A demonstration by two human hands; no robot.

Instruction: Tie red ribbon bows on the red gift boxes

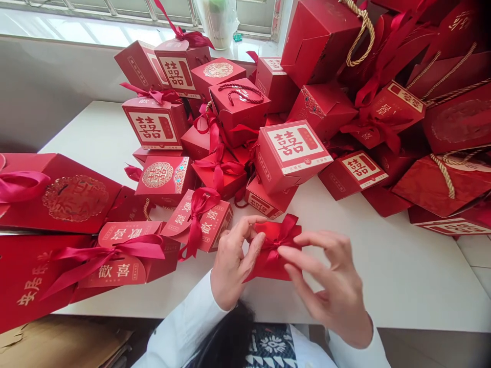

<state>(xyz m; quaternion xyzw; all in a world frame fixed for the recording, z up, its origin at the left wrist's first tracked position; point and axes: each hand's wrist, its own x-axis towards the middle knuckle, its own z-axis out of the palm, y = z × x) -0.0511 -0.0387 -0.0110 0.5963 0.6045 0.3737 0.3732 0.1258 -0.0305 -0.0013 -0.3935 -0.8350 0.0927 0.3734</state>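
Fingers pinch red bow near table's front edge.

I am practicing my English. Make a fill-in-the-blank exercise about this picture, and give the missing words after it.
1. The left hand and right hand are at a small red gift package, and its ribbon is tied in a ____.
2. The person's sleeve is ____.
3. The large square box above the hands shows the red ____ character.
4. The rope handle on the red bag at far right is ____.

Missing words: bow; white; double-happiness; gold.
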